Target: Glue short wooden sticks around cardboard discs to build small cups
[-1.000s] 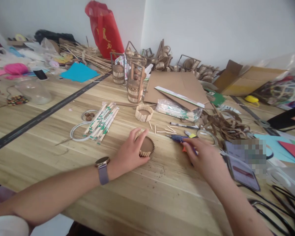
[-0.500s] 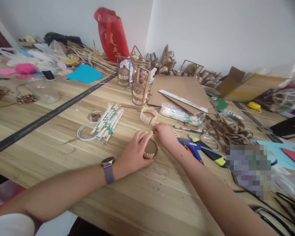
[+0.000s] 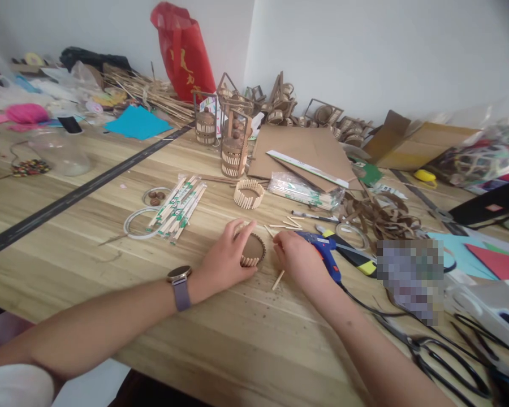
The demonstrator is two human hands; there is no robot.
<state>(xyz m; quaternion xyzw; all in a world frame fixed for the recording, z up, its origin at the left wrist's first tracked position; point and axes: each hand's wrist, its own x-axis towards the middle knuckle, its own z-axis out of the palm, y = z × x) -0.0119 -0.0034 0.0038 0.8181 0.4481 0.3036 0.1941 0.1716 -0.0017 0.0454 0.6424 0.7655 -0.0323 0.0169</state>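
My left hand [image 3: 227, 251] curves around a small round brown cup [image 3: 254, 249] edged with short pale sticks. Its thumb is at the near side and the fingers reach over the far rim. To the right, my right hand [image 3: 294, 254] is low over the table, fingers curled together, with a thin wooden stick [image 3: 268, 230] showing at the fingertips. Another stick [image 3: 278, 280] lies below that hand. A blue glue gun [image 3: 328, 257] rests just beyond my right wrist. Behind the cup stands a finished-looking ring of pale sticks [image 3: 249, 195].
Wrapped chopsticks [image 3: 180, 209] and white tape rings [image 3: 131, 223] lie left. Several loose sticks [image 3: 290, 222], a utility knife [image 3: 367, 264] and brown strips [image 3: 385, 217] lie right. Scissors [image 3: 432, 356] are near right. Small lidded buckets [image 3: 233, 152] and cardboard [image 3: 299, 144] stand behind.
My right hand has drawn away from the cup's rim, rightward and toward me, uncovering sticks on the table. My left hand stays around the cup. The whole view has shifted slightly.
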